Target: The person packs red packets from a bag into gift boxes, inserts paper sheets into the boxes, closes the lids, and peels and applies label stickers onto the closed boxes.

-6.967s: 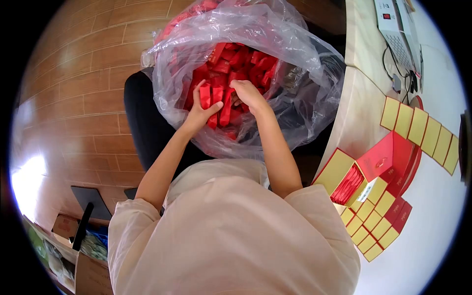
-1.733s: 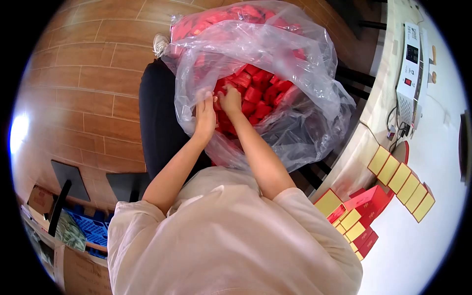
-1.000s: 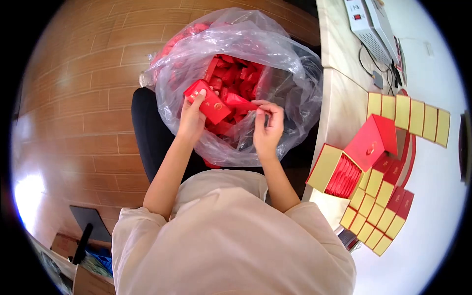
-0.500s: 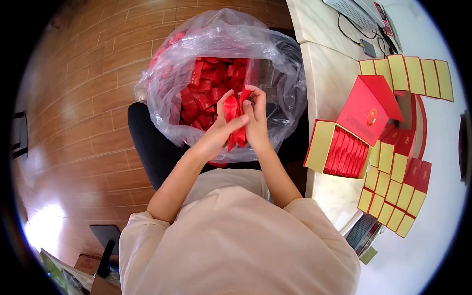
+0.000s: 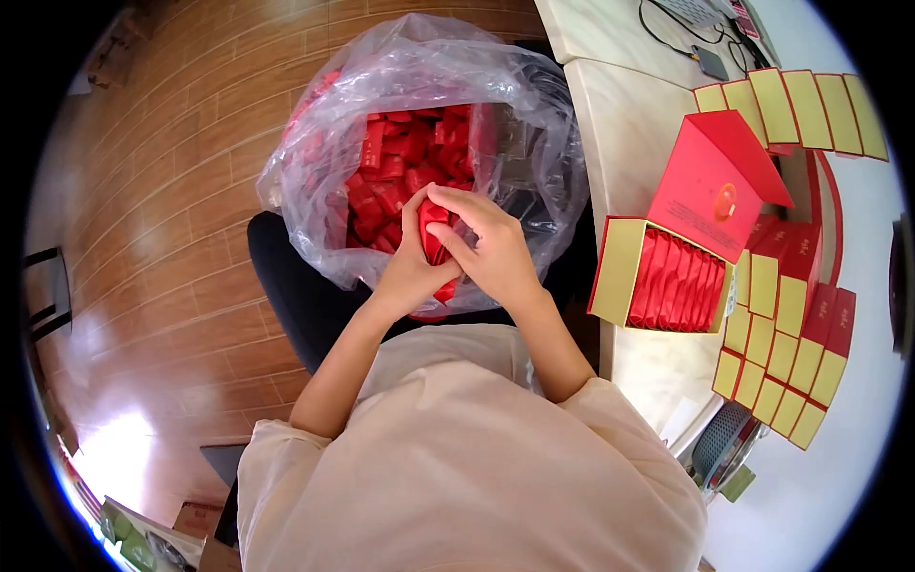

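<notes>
My left hand (image 5: 412,269) and my right hand (image 5: 493,246) meet over the near side of a clear plastic bag (image 5: 324,234). Both are closed on red foil packets (image 5: 437,229), whose exact number I cannot tell. The fingers of the right hand wrap over the top, and its thumb presses against the front. Behind the hands, the bag holds many loose red packets (image 5: 391,167). On the counter to the right stands an open red and gold box (image 5: 624,272) with a row of upright red packets (image 5: 677,286) inside and its lid (image 5: 715,186) tilted back.
Small red and gold boxes (image 5: 782,343) are stacked behind the open box, with a row of more boxes (image 5: 805,110) farther back. Cables and a small dark device (image 5: 710,63) lie on the pale counter (image 5: 620,143). A grey perforated basket (image 5: 720,439) sits nearer me.
My right hand has turned and closed over the packets, which were held more spread between both hands before. The view has shifted slightly.
</notes>
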Action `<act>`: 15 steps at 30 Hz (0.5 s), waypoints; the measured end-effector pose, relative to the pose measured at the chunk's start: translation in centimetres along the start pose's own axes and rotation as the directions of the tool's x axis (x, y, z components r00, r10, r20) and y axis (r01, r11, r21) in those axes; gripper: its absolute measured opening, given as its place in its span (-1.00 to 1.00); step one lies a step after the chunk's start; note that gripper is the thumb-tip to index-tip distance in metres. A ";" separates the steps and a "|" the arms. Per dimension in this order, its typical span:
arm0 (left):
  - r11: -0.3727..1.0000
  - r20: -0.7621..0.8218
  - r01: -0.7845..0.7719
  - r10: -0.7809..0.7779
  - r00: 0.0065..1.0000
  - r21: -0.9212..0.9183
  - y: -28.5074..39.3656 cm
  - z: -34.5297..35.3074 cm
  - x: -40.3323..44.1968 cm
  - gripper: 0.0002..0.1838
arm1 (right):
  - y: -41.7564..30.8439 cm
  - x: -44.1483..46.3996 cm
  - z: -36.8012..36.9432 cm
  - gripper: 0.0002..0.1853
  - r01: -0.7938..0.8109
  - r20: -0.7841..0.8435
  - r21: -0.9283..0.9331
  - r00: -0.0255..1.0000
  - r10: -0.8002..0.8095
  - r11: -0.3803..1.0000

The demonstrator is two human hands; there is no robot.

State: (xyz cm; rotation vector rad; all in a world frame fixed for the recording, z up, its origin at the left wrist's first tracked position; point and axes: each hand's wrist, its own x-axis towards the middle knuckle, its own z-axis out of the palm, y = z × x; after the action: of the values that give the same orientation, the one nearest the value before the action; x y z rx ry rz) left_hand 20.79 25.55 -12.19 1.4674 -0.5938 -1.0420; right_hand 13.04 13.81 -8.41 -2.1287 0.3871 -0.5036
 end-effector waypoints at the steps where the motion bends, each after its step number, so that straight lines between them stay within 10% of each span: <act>1: 1.000 -0.014 -0.025 0.025 1.000 0.017 0.2 0.1 -0.2 0.05 | 0.2 0.0 0.2 -0.68 0.026 -0.021 0.011 0.999 -0.026 1.000; 9: 0.993 -0.045 -0.120 0.120 0.992 0.016 1.0 0.6 -0.8 0.03 | -0.4 -0.3 0.4 -0.80 0.006 -0.103 -0.005 0.995 -0.006 1.000; 12: 0.986 -0.087 -0.165 0.164 0.983 -0.002 1.6 0.2 -0.4 -0.07 | -0.6 -0.3 0.3 -0.69 -0.112 -0.179 0.512 0.956 0.233 0.851; 14: 0.827 -0.027 0.115 -0.155 0.988 -0.551 2.5 -0.1 -0.2 -0.19 | -0.8 -0.4 -0.2 -0.66 -0.129 -0.178 0.459 0.956 0.234 0.879; 15: 0.898 -0.063 0.042 -0.077 0.995 -0.438 2.5 -0.1 0.0 -0.31 | -1.1 -0.5 -0.6 -0.66 -0.127 -0.187 0.458 0.954 0.235 0.880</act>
State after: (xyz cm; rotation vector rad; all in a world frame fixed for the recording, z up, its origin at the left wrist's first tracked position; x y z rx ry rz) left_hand 21.38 25.10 -9.82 1.1265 -0.2352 -1.0773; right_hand 12.37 14.25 -7.27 -1.5779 0.5471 -0.6698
